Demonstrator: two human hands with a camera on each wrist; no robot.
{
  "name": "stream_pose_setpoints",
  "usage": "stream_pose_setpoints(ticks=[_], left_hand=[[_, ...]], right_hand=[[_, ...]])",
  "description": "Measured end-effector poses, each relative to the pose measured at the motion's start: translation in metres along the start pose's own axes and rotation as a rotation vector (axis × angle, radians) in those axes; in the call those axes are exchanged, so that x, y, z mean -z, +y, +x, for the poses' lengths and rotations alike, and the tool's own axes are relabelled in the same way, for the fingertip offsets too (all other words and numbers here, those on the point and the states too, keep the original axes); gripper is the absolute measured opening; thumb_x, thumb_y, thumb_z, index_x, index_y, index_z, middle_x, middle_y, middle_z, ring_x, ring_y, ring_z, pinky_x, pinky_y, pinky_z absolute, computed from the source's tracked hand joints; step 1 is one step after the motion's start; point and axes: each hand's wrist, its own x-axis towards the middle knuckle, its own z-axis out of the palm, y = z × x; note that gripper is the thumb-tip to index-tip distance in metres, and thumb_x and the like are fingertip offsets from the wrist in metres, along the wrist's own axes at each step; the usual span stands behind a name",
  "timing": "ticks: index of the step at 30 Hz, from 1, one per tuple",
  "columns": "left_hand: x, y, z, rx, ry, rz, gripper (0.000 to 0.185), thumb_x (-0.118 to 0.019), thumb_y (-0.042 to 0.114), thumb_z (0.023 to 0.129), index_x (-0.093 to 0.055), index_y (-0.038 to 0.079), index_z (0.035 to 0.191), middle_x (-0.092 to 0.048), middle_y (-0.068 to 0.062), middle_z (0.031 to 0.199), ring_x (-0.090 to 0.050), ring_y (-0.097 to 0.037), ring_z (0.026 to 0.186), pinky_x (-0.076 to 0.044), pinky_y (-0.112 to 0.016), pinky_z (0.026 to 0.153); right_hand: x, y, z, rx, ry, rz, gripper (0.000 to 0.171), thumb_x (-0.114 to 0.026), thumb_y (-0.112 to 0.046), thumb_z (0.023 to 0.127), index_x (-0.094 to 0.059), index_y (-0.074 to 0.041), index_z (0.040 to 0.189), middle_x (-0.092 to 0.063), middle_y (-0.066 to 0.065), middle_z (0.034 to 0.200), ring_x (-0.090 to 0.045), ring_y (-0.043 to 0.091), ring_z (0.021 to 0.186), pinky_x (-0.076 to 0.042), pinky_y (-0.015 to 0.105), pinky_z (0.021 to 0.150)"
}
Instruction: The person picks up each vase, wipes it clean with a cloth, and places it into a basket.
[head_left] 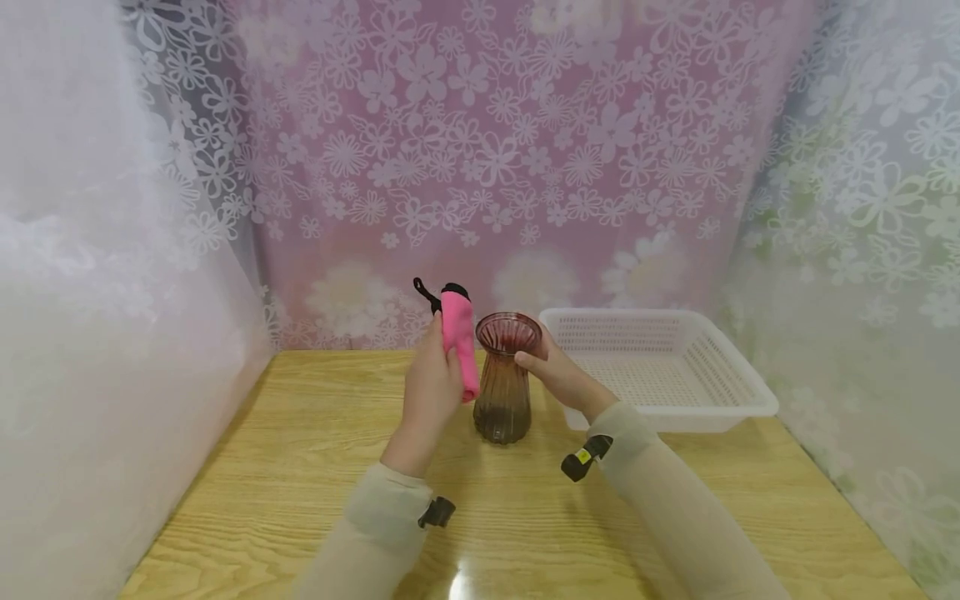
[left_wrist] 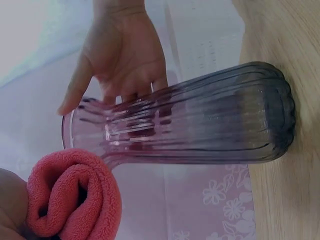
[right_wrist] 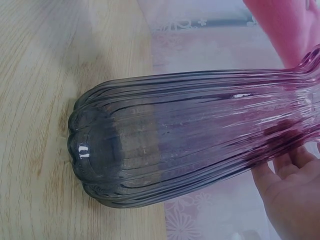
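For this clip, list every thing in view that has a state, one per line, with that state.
Ribbed glass vase: upright on the table, looks empty.
Pink rolled cloth: off the table, beside the vase's rim.
White basket: on the table, empty, right of the vase.
Left hand: grips the cloth.
Right hand: fingers rest on the vase's neck.

A glossy wooden worktop (head_left: 300, 467) catches a light glare at 6 o'clock. A pink flower-patterned curtain (head_left: 510, 150) hangs at 12 o'clock, with pale sheer drapes (head_left: 90, 292) at 9 and 3.
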Motion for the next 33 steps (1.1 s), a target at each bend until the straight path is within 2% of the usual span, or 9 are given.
stream_pose_setpoints(ticks=[4, 9, 13, 19, 28, 33], left_hand=[[-0.008, 0.004, -0.002, -0.032, 0.071, -0.004, 0.059, -0.050, 0.008, 0.103, -0.028, 0.002, 0.157, -0.043, -0.019, 0.153, -0.053, -0.038, 0.129, -0.047, -0.049, 0.102], [-0.018, 0.003, -0.005, -0.075, 0.102, -0.010, 0.061, -0.053, 0.007, 0.102, -0.027, 0.001, 0.157, -0.044, -0.019, 0.151, -0.054, -0.036, 0.127, -0.047, -0.047, 0.102], [-0.026, 0.004, -0.008, -0.097, 0.076, -0.012, 0.062, -0.054, 0.012, 0.103, -0.025, 0.000, 0.157, -0.040, -0.020, 0.154, -0.051, -0.035, 0.131, -0.045, -0.047, 0.105], [-0.035, 0.005, -0.012, -0.083, 0.042, 0.033, 0.066, -0.054, 0.016, 0.104, -0.020, 0.001, 0.159, -0.032, -0.022, 0.158, -0.048, -0.039, 0.133, -0.046, -0.049, 0.103], [-0.041, 0.005, -0.012, -0.059, -0.006, 0.094, 0.070, -0.053, 0.019, 0.104, -0.015, -0.001, 0.159, -0.030, -0.024, 0.158, -0.048, -0.038, 0.134, -0.046, -0.048, 0.103], [-0.041, 0.006, -0.014, -0.060, -0.019, 0.130, 0.071, -0.054, 0.016, 0.103, -0.015, -0.003, 0.158, -0.029, -0.026, 0.158, -0.049, -0.039, 0.132, -0.047, -0.048, 0.101]], right_hand=[[-0.001, 0.000, 0.000, 0.015, -0.016, 0.013, 0.086, -0.065, -0.043, 0.096, -0.010, -0.024, 0.160, -0.038, 0.017, 0.153, -0.038, 0.029, 0.140, -0.030, 0.050, 0.114], [-0.001, 0.001, 0.000, 0.003, -0.002, 0.009, 0.092, -0.067, -0.044, 0.095, -0.007, -0.021, 0.161, -0.032, 0.017, 0.156, -0.033, 0.030, 0.142, -0.029, 0.051, 0.113], [0.000, 0.002, 0.001, -0.005, 0.009, -0.016, 0.094, -0.067, -0.048, 0.094, -0.006, -0.023, 0.161, -0.030, 0.015, 0.158, -0.031, 0.030, 0.143, -0.029, 0.053, 0.113], [0.002, 0.004, 0.001, -0.002, 0.010, -0.042, 0.090, -0.066, -0.047, 0.095, -0.008, -0.024, 0.160, -0.029, 0.012, 0.159, -0.030, 0.027, 0.145, -0.027, 0.052, 0.115], [0.000, 0.002, -0.001, -0.037, 0.034, -0.052, 0.102, -0.069, -0.056, 0.089, -0.006, -0.019, 0.159, -0.028, 0.017, 0.157, -0.028, 0.032, 0.144, -0.023, 0.057, 0.116], [-0.001, 0.001, -0.002, -0.041, 0.039, -0.058, 0.102, -0.069, -0.056, 0.089, -0.006, -0.018, 0.159, -0.025, 0.017, 0.159, -0.026, 0.032, 0.145, -0.022, 0.057, 0.117]])
